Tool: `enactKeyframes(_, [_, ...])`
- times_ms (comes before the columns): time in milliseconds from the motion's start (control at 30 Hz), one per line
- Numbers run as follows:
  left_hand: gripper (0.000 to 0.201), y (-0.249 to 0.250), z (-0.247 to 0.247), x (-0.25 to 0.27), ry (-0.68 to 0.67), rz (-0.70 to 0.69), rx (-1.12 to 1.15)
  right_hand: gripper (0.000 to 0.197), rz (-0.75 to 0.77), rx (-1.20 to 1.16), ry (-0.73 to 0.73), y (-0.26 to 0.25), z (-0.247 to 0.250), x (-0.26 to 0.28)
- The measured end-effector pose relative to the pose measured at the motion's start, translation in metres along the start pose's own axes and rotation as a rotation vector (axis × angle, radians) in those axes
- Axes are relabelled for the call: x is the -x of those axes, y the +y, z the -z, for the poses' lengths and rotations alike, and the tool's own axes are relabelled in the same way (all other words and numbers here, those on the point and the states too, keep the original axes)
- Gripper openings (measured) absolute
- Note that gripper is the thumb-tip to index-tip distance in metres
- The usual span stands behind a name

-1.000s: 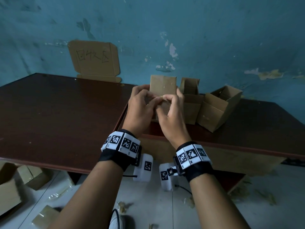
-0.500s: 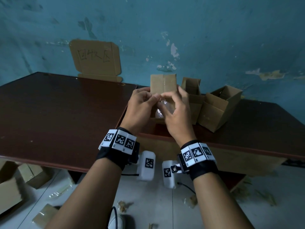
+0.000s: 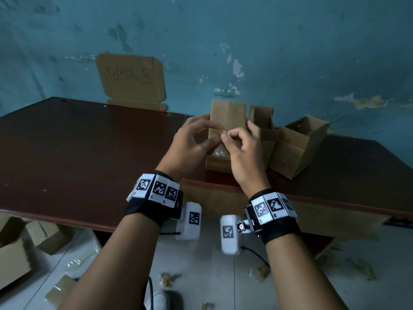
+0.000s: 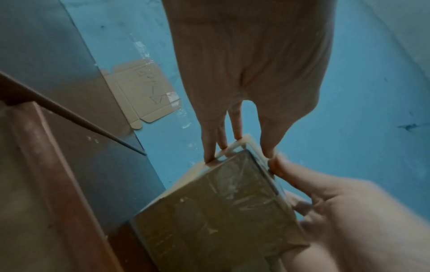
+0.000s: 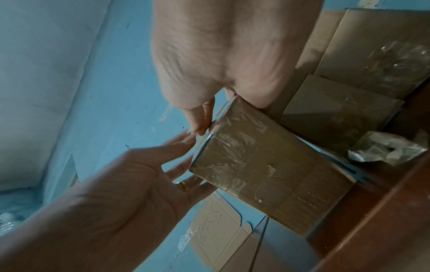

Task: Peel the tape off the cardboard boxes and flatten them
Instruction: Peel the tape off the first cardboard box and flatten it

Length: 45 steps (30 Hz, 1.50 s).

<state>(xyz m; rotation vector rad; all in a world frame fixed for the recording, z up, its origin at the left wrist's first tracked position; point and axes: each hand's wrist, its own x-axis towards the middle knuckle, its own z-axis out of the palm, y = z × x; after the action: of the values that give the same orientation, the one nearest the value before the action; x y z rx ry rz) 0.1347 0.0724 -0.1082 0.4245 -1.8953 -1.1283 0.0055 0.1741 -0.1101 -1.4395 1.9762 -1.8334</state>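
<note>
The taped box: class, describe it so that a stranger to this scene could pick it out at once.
Start at the dark brown table against the blue wall. Three cardboard boxes stand in a row near its far edge. The taped box is the leftmost, between the left hand and right hand; unlike the two open boxes beside it, it is closed and covered in clear tape.
</note>
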Motion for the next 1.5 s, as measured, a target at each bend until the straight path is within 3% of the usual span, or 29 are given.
enactKeyframes(100, [0.007,-0.008,-0.001,-0.004,0.042,-0.006,-0.108,0.015,-0.024,-0.027,0.003,-0.003,-0.001,0.0])
enactKeyframes(200, [0.008,-0.011,-0.002,-0.005,0.033,0.028,-0.1,0.014,-0.013,-0.018,0.034,-0.001,-0.004,0.002])
enactKeyframes(333, [0.013,-0.008,-0.005,-0.006,0.03,0.102,-0.061,0.04,0.054,-0.099,0.021,-0.002,0.003,0.001])
enactKeyframes(500, [0.017,-0.006,-0.008,-0.006,0.066,0.139,0.038,0.014,0.149,0.064,-0.001,0.0,0.007,0.0])
enactKeyframes(667, [0.015,-0.004,-0.008,-0.004,0.073,0.095,0.086,0.016,0.112,0.105,-0.021,0.001,0.009,0.001])
enactKeyframes(933, [0.011,-0.001,-0.014,0.0,0.086,0.071,-0.02,0.007,0.118,0.147,-0.035,-0.004,0.009,0.002])
enactKeyframes(1100, [0.027,0.007,-0.021,0.007,0.065,0.036,-0.098,0.007,0.092,0.142,-0.054,-0.001,0.008,0.0])
enactKeyframes(1200, [0.04,0.013,-0.019,0.007,0.018,0.032,0.119,0.011,0.056,0.114,-0.06,-0.003,0.01,0.001])
enactKeyframes(1333, [0.02,0.003,-0.016,0.005,-0.033,0.007,-0.056,0.013,0.001,0.074,-0.08,-0.002,0.01,-0.001])
enactKeyframes(1500, [0.009,-0.002,-0.013,0.002,-0.002,-0.013,-0.086,0.012,-0.057,-0.012,-0.066,-0.004,0.007,0.0])
